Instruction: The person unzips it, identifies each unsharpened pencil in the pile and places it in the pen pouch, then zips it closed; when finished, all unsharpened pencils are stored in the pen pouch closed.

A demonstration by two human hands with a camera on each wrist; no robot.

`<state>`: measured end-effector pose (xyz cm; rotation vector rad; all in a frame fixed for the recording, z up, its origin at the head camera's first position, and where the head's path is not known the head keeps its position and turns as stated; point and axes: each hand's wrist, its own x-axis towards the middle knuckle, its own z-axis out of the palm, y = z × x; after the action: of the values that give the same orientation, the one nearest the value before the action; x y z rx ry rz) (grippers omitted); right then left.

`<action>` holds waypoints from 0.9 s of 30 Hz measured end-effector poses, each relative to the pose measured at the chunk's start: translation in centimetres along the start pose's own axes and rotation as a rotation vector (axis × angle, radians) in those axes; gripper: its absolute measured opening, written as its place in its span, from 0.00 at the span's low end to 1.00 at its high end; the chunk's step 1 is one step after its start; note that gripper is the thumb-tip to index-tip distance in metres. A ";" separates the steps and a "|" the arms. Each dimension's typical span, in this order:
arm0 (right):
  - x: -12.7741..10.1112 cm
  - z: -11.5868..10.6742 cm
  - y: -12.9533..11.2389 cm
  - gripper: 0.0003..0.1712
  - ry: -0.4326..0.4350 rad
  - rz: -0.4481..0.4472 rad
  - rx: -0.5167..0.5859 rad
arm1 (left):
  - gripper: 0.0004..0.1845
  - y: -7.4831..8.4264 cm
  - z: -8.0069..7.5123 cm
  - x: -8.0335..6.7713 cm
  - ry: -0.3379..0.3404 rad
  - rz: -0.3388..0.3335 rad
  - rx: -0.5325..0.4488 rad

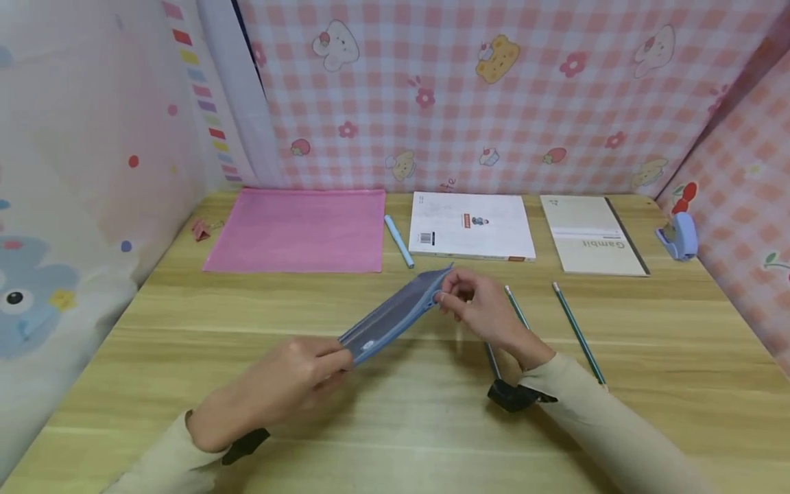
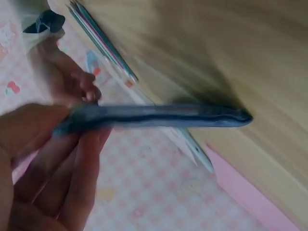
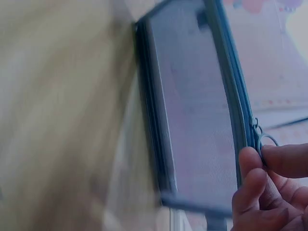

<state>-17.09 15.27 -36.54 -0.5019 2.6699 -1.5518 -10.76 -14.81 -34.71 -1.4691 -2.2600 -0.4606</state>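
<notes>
A flat blue-grey mesh pouch [image 1: 395,314] with a darker blue zip edge is held above the worktop [image 1: 395,425] between both hands, tilted edge-up. The left hand [image 1: 278,384] grips its near end, fingers [image 2: 72,163] curled under and thumb on top. The right hand [image 1: 481,309] pinches the far end.

The head view shows the pouch only as a slim slanted strip. The right wrist view shows what that hides: the translucent mesh panel, the zip running along one long side, and the ring pull [image 3: 265,140] pinched between thumb and forefinger. The left wrist view, blurred, shows the pouch [image 2: 154,115] edge-on as a thin dark band.

Just beyond the right fingers lie two green pencils [image 1: 577,333]. Farther off are a blue pen [image 1: 399,241], a pink folder [image 1: 299,230], a white booklet [image 1: 472,225] and a beige notebook [image 1: 589,234].
</notes>
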 end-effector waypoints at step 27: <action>-4.7 -1.0 0.9 0.15 -0.439 -0.056 -0.410 | 0.11 -4.6 0.4 -3.0 -0.403 -0.121 0.297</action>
<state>-13.05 17.85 -37.44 -0.8213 2.6202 -0.7689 -13.90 -18.80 -36.80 -1.3696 -2.5950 0.1546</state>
